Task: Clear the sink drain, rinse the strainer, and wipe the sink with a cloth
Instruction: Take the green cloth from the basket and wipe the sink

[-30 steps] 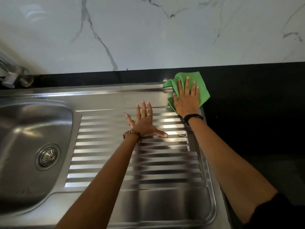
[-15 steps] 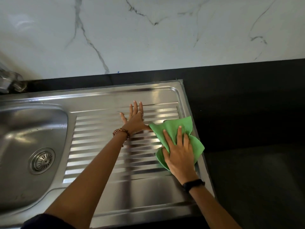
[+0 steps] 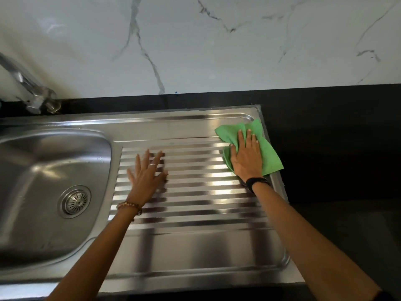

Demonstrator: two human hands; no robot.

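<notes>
A white marble-look wall (image 3: 217, 51) with grey veins fills the view from 10 to 2 o'clock. Below it a black countertop (image 3: 336, 148) runs across and widens toward 3 o'clock. A chrome tap (image 3: 32, 92) stands at 9 to 10 o'clock against the wall. Soft light glares on the wall's upper left.

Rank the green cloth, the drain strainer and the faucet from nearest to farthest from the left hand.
From the left hand:
1. Drain strainer, in the basin to its left.
2. Green cloth, under the right hand at the drainboard's far right corner.
3. Faucet, back left by the wall.
</notes>
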